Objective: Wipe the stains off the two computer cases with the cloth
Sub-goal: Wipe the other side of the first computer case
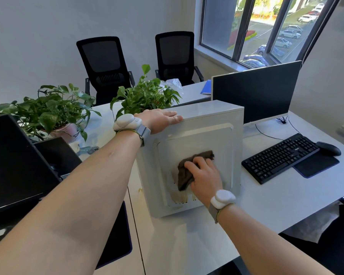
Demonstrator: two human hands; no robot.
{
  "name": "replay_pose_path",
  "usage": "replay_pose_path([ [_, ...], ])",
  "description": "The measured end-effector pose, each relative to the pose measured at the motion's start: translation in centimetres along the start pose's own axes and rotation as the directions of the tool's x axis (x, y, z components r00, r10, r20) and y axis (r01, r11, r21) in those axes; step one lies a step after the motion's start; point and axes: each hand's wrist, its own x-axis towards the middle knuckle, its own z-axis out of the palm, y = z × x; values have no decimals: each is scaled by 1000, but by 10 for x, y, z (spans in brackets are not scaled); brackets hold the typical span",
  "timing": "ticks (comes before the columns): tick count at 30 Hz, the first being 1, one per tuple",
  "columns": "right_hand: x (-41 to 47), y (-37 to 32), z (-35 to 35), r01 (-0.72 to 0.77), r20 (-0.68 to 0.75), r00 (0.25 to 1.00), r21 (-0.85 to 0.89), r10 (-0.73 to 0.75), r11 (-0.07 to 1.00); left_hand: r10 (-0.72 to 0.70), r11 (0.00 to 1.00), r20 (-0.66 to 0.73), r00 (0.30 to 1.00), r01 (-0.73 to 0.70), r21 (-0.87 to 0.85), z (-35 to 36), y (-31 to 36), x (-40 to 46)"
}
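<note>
The left forearm crosses the lower left of the frame, and the left hand (159, 119) lies with straight fingers over the top edge of the white computer case (197, 139) standing mid-frame on the desk (286, 199). The right hand (205, 175) presses the dark cloth (184, 175) to its side panel, fingers slightly curled. Yellowish stains (182, 197), seemingly, streak below.

The computer case (195, 155) stands upright on the desk (286, 205), with the left hand (159, 119) on its top edge at 12 o'clock and the right hand (204, 175) pressing the cloth (187, 171) on its side panel. The keyboard (280, 158) and the mouse (329, 148) lie at 3 o'clock of the case, and the monitor (254, 92) stands behind them at 1 o'clock. Two plants (54, 110) stand at 10 o'clock, and two chairs (105, 66) are behind the desk at 11 o'clock.
</note>
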Motion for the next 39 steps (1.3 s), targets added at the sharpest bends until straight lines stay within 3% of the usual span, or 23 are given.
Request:
replay_pose_path([
  [4, -20, 11, 3, -33, 119, 993, 59, 26, 998, -4, 1000, 16, 1000, 4, 11, 0, 3, -2],
  [8, 2, 1, -17, -48, -32, 998, 200, 55, 979, -5, 1000, 9, 1000, 5, 13, -1, 2, -2],
  [11, 18, -4, -16, -42, -55, 997, 182, 53, 982, -5, 1000, 15, 1000, 5, 12, 0, 2, -4],
  [17, -12, 6, -1, -3, 229, 973, 116, -24, 993, 6, 1000, 10, 1000, -6, 12, 0, 3, -5],
  [22, 12, -23, -13, 5, -26, 1000, 225, 1, 974, 8, 1000, 9, 1000, -8, 6, 0, 1, -3],
  [24, 24, -34, -13, 35, -51, 998, 209, -25, 977, 16, 1000, 11, 1000, -16, 4, 0, 1, -4],
  [28, 6, -11, 7, 81, 111, 989, 152, -98, 985, 7, 1000, 7, 1000, -7, 27, 0, 4, -8],
  [31, -19, 6, 13, 5, 245, 969, 106, -31, 994, 10, 1000, 17, 1000, -11, 20, -1, 6, -8],
  [34, -16, -3, 4, -54, 160, 987, 170, 27, 984, 13, 1000, 17, 1000, -13, 16, -1, 5, -8],
  [37, 14, -32, -13, 40, -41, 999, 225, -32, 973, 3, 1000, 16, 1000, -3, 8, 0, 3, -6],
  [39, 30, -41, -15, 110, -86, 992, 181, -96, 977, 4, 1000, 13, 1000, -4, 9, 0, 3, -5],
])
